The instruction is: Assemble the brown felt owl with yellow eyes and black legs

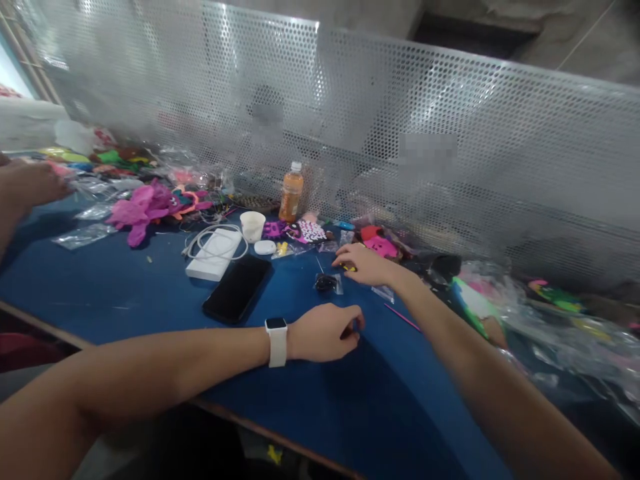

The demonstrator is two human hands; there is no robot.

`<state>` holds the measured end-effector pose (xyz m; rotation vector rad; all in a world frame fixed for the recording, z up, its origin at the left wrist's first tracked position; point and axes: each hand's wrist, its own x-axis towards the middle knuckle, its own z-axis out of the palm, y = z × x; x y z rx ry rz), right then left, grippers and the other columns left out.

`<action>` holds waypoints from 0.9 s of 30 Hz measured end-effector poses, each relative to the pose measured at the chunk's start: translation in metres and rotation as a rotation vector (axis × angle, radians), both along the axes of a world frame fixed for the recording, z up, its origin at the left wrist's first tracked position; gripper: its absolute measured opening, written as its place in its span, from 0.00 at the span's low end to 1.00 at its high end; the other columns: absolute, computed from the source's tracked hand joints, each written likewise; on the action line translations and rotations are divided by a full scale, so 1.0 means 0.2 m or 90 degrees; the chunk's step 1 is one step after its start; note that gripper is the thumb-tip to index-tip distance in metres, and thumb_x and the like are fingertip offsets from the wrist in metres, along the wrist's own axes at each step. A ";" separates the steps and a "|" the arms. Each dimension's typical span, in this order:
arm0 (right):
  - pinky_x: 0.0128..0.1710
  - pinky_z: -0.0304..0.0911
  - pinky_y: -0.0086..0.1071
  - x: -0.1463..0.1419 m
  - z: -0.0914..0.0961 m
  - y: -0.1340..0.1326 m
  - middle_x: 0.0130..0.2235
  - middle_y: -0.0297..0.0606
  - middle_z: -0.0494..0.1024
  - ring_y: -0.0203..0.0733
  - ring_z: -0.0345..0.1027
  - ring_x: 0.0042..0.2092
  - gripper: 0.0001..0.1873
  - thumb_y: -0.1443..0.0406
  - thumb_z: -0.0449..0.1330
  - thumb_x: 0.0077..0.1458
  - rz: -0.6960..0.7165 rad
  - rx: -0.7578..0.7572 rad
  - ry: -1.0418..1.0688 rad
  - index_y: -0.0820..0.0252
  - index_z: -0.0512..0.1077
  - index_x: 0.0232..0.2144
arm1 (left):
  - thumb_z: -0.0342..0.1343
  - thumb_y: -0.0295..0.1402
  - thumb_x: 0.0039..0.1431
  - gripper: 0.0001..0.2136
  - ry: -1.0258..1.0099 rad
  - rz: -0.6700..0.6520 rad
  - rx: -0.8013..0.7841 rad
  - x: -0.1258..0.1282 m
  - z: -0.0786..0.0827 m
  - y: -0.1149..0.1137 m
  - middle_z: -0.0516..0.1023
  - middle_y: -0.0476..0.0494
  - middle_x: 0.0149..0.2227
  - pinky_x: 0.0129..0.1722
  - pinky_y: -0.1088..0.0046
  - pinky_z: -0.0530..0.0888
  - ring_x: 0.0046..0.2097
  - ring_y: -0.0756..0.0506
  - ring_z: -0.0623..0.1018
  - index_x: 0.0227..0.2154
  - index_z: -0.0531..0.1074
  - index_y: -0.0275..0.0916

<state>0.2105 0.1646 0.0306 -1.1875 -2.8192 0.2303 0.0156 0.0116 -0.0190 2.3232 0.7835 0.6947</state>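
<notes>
My left hand (pixel 325 332), with a white-strapped smartwatch (pixel 277 340) on its wrist, rests on the blue table near its front. Its fingers curl loosely with a gap inside, and nothing shows in them. Further back my right hand (pixel 365 264) reaches palm down with its fingers apart. Under those fingers is a small yellow and dark piece (pixel 349 268), mostly hidden; whether they touch it I cannot tell. Just left of that hand, a clear packet with black contents (pixel 327 283) lies on the table. A thin pink stick (pixel 401 317) lies below my right forearm.
A black phone (pixel 239 288), a white box (pixel 215 255) with a coiled cable, a paper cup (pixel 253 227) and an orange drink bottle (pixel 291 192) stand or lie left of centre. Colourful pieces and plastic bags line the perforated metal panel (pixel 350 113). Another person's hand (pixel 35 183) is far left.
</notes>
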 end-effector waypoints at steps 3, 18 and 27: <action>0.59 0.64 0.47 0.02 -0.03 0.00 0.56 0.44 0.78 0.53 0.71 0.56 0.21 0.76 0.61 0.48 0.035 0.010 -0.010 0.54 0.84 0.41 | 0.54 0.28 0.65 0.08 0.008 -0.002 0.004 0.00 0.00 0.00 0.81 0.48 0.32 0.31 0.72 0.68 0.32 0.46 0.79 0.46 0.72 0.39; 0.65 0.62 0.54 0.05 -0.05 0.12 0.67 0.49 0.69 0.56 0.66 0.65 0.35 0.65 0.68 0.57 -0.088 0.017 0.002 0.57 0.67 0.65 | 0.54 0.28 0.65 0.08 0.021 -0.001 0.024 0.00 -0.01 0.00 0.82 0.48 0.33 0.32 0.71 0.69 0.35 0.45 0.81 0.45 0.72 0.40; 0.53 0.73 0.48 -0.05 -0.04 0.23 0.57 0.45 0.76 0.48 0.75 0.53 0.18 0.57 0.61 0.69 -0.231 -0.049 -0.016 0.58 0.73 0.56 | 0.55 0.29 0.65 0.08 0.029 0.002 0.026 0.01 -0.02 0.01 0.83 0.47 0.35 0.34 0.71 0.69 0.37 0.45 0.82 0.45 0.72 0.40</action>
